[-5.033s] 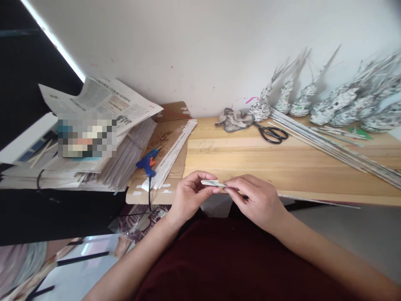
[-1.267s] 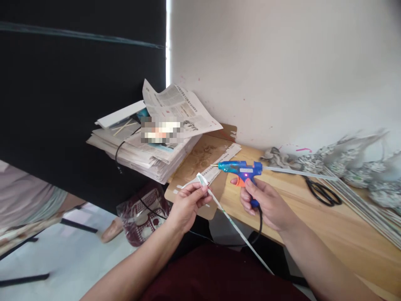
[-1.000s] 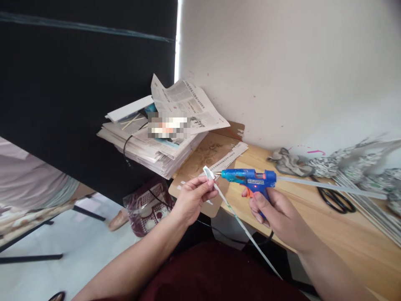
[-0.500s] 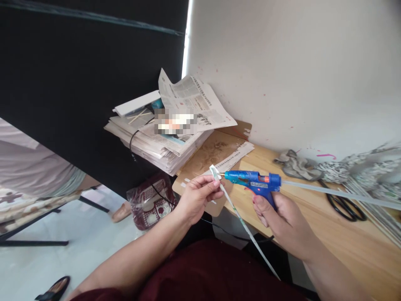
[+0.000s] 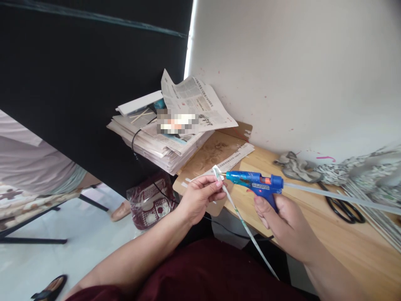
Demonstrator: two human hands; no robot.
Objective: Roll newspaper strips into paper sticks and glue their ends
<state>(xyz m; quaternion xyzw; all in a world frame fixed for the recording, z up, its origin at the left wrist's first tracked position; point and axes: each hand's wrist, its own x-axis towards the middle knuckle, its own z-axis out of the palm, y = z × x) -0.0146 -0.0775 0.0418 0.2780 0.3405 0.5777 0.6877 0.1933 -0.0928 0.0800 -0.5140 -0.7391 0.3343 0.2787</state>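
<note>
Head view: the left hand pinches the paper stick between its fingers just below its flattened end, presumably to leave that end exposed to the nozzle. The right hand wraps its fingers round the glue gun, apparently to steady its aim, near the desk edge.

The newspaper stack lies left of the glue gun, scissors right

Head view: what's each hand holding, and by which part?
Left hand: thin whitish paper strip, pinched near its upper end. Right hand: blue plastic glue gun, by its handle.
</note>
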